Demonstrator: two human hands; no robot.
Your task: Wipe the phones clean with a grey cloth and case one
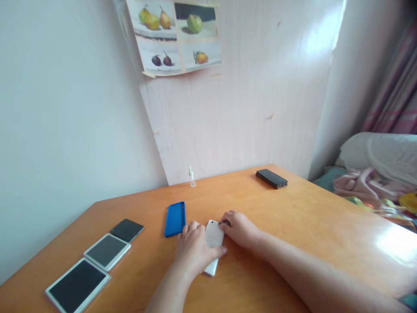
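Phone (213,235) in left hand (194,248), right hand (243,229) alongside, any lettering illegible

Two white-framed tablets (78,284) and a dark device (127,229) lie in a row on the left of the wooden table (231,193), a clear bottle (192,181) and stacked dark phones (271,178) sit toward its back, a fruit-picture sheet (180,39) hangs above, and pink cloth (368,184) lies beyond its right side.

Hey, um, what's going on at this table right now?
A person's left hand steadies a flat, white, rectangular phone, lying back up on the brown wooden table. The right hand pinches a small dark object, too unclear to identify, at the phone's upper right edge. A rectangular blue phone case lies just beyond the left hand.
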